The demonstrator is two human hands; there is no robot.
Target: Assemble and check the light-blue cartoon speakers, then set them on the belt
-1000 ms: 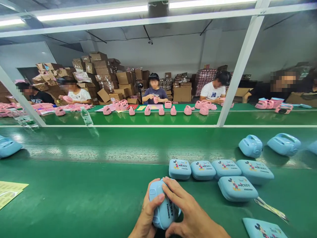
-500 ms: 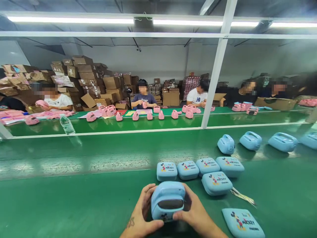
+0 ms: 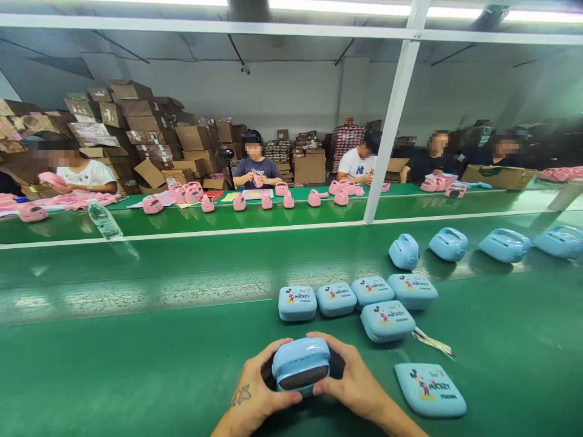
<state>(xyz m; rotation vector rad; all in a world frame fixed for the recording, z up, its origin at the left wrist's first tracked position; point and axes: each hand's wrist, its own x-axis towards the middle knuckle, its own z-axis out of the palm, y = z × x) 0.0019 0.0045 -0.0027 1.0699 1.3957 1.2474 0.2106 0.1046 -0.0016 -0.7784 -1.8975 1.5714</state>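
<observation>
Between both hands is a light-blue plastic device with a rounded carry handle on top and a dark oval panel on its near side. My left hand wraps its left end, thumb along the lower front edge. Around the right end curls my right hand, its thumb pressed near the bottom of the panel. The device's underside and the far fingertips are partly hidden. Just beyond it lies a blue Mickey-printed case. To the right of my right hand rests another printed case, flat on the green table.
Several printed cases sit right of centre, with a thin strip beside them. Farther back stand more blue handled devices. A white post rises mid-right. Co-workers sit opposite behind pink devices, and a clear bottle stands left.
The view has tilted down and shifted slightly right. Both hands have tipped the device, so more of its handle top shows and the dark panel is lower and narrower.
</observation>
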